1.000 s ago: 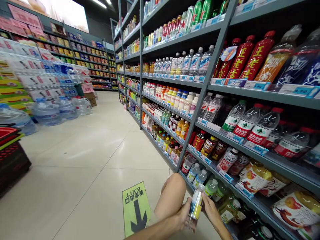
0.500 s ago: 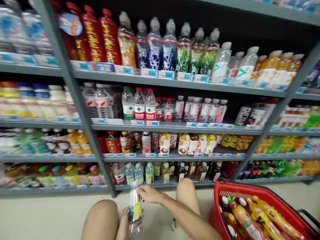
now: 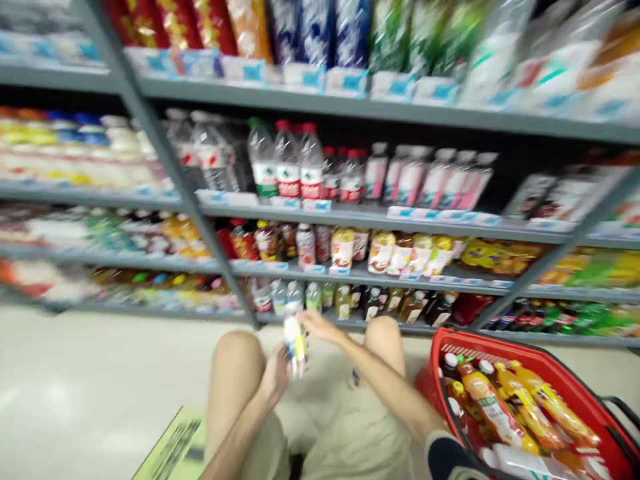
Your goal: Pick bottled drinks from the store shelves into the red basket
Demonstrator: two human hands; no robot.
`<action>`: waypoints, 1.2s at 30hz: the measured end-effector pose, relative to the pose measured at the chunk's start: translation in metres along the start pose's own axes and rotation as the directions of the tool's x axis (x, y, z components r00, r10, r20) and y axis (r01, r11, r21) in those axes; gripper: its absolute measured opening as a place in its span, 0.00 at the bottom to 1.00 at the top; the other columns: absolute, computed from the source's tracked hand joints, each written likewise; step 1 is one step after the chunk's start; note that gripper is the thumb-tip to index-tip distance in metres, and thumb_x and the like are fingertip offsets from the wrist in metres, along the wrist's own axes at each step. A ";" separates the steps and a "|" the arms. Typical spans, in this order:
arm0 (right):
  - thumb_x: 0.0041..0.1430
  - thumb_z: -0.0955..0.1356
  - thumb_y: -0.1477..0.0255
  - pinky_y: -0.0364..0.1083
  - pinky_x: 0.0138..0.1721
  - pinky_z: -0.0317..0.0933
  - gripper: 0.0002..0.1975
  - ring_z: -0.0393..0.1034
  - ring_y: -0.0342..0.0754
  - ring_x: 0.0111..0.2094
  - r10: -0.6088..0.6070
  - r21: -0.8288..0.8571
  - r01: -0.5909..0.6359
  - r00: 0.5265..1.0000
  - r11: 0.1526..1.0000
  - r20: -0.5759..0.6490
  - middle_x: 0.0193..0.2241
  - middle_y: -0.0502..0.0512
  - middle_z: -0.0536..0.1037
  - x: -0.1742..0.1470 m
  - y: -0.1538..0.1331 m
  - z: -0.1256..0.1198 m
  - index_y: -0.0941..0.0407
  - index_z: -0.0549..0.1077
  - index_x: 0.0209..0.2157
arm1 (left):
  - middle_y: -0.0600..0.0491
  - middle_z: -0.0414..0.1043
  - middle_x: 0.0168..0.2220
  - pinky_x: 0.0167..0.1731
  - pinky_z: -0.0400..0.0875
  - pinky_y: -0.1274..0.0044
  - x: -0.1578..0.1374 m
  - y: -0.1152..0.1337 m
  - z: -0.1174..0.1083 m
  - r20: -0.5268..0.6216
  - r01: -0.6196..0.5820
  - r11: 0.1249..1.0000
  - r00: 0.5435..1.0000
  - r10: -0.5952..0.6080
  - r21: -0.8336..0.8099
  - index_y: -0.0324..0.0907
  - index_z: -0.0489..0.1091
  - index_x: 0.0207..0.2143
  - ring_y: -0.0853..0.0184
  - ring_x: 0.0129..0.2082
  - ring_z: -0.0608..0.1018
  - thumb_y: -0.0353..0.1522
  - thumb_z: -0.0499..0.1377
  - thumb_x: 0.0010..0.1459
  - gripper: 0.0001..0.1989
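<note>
A clear bottle (image 3: 294, 343) with a white, yellow and blue label stands nearly upright between my knees. My left hand (image 3: 276, 375) wraps round its lower part, with fingertips showing on the far side. At its upper part, just below the top, the curled fingers of my right hand (image 3: 319, 325) touch it. Blur hides the print on the label and the exact finger contact. Just beyond, small bottles with pale labels (image 3: 313, 297) line the lowest shelf.
A red shopping basket (image 3: 434, 373) full of drink bottles stands to my right, its black handle at the far side. Grey shelves (image 3: 350, 213) packed with drinks span the front. A yellow-green printed panel (image 3: 173, 443) lies at lower left on the pale floor (image 3: 100, 380).
The view has tipped downward, showing more of my lap and the basket. Both hands still hold the bottle, which appears higher and slightly further right; its label side has turned a little.
</note>
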State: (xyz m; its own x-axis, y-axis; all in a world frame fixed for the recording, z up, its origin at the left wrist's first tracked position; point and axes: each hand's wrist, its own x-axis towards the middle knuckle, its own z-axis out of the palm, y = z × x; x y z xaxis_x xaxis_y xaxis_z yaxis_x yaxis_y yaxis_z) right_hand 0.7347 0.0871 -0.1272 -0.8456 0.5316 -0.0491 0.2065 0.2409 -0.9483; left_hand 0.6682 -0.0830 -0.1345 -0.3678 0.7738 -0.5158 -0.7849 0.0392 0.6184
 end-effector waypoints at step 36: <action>0.58 0.71 0.38 0.53 0.44 0.74 0.32 0.77 0.58 0.39 -0.030 0.158 0.159 0.791 0.975 -0.611 0.37 0.58 0.83 -0.191 -0.033 -0.096 0.53 0.82 0.43 | 0.41 0.74 0.66 0.70 0.63 0.52 0.032 -0.003 -0.049 0.210 -0.042 0.970 0.978 -0.010 0.240 0.47 0.80 0.55 0.39 0.72 0.66 0.56 0.69 0.53 0.34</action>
State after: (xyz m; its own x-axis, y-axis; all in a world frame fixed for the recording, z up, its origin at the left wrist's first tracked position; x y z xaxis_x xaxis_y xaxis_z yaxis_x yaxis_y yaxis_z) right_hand 0.9372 0.0558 -0.0567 -0.3740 0.9095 0.1816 -0.0113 0.1913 -0.9815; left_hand 0.6341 -0.0888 -0.1816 -0.2475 0.8887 -0.3859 -0.6261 0.1573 0.7637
